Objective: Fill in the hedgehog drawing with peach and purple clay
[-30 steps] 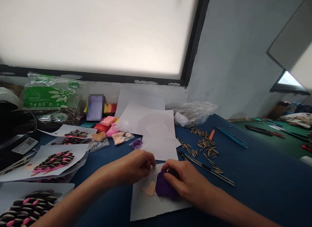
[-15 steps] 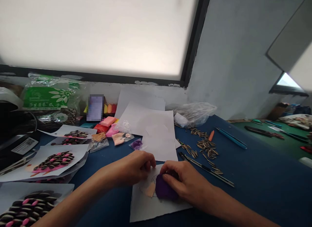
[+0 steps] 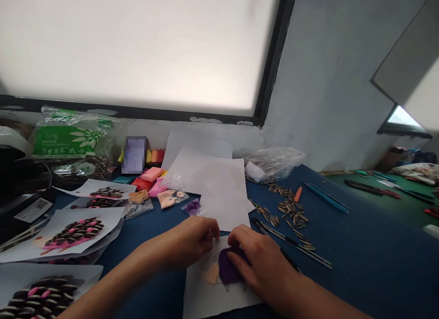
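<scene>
A flat piece of purple modelling clay lies on a white drawing sheet in front of me. My right hand bends over it, thumb on the clay and fingers curled at its far edge. Touching the clay's left side is a peach-coloured clay piece. Pencil lines, including small legs, show around both pieces. My left hand is closed beside the sheet's upper left edge; its fingertips are hidden, so I cannot see what they hold.
Finished seed pictures lie at left. Bagged clay packs and a purple clay packet are behind my left hand. Blank paper lies ahead. Seeds, a pen, an orange stick and blue tweezers are at right.
My right hand's thumb and fingers have shifted slightly over the purple clay, and pencilled legs now show below it. My left hand has barely moved. The whole view has tilted slightly.
</scene>
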The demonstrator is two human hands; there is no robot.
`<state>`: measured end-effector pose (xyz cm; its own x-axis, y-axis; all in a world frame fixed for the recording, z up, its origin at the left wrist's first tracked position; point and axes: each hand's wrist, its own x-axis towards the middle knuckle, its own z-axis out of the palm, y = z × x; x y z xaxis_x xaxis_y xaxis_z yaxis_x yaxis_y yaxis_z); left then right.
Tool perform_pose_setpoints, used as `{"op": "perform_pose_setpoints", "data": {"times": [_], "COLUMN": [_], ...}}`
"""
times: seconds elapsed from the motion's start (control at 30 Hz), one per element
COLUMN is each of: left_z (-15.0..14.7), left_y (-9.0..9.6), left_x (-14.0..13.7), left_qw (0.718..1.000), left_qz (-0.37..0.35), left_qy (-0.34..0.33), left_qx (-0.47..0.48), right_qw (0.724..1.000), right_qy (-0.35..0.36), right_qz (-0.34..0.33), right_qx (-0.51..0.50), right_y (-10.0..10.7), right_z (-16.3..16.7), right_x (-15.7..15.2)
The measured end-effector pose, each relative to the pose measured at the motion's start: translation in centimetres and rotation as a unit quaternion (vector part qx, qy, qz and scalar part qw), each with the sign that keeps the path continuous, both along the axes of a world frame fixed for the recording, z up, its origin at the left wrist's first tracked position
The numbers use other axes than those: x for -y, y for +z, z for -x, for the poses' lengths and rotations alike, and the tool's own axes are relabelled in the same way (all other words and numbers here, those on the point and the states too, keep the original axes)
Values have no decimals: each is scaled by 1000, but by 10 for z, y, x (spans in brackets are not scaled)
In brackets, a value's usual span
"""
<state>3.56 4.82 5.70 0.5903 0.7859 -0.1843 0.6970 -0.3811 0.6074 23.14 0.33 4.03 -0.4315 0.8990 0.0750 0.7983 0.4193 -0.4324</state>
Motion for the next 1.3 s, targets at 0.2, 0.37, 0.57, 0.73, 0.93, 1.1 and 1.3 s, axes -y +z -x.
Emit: {"op": "perform_pose_setpoints", "data": {"times": [0.2, 0.37, 0.57, 0.73, 0.93, 1.1, 1.3], "left_z": [-3, -2, -2, -2, 0, 3, 6], "left_y": [-1, -1, -2, -3, -5, -10, -13], "left_x": [0, 1, 1, 0, -3, -4, -5], "left_qw": [1000, 1000, 1000, 1000, 999, 999, 998], "left_qz": [-8, -11, -3, -3, 5, 12, 19], "left_qy": [-2, -4, -6, -17, -32, -32, -43], "left_qx": [-9, -10, -9, 2, 10, 30, 43], "right_qw": [1000, 1000, 998, 995, 993, 991, 956], "right_qy": [10, 22, 18, 22, 11, 59, 127], "right_qz": [-8, -5, -5, -45, -11, -43, -234], "right_qx": [0, 14, 67, 82, 118, 113, 123], "right_y": [-2, -1, 6, 13, 20, 15, -2], "right_z": [0, 0, -5, -12, -18, -15, -17], "right_x": [2, 1, 3, 5, 4, 13, 22]}}
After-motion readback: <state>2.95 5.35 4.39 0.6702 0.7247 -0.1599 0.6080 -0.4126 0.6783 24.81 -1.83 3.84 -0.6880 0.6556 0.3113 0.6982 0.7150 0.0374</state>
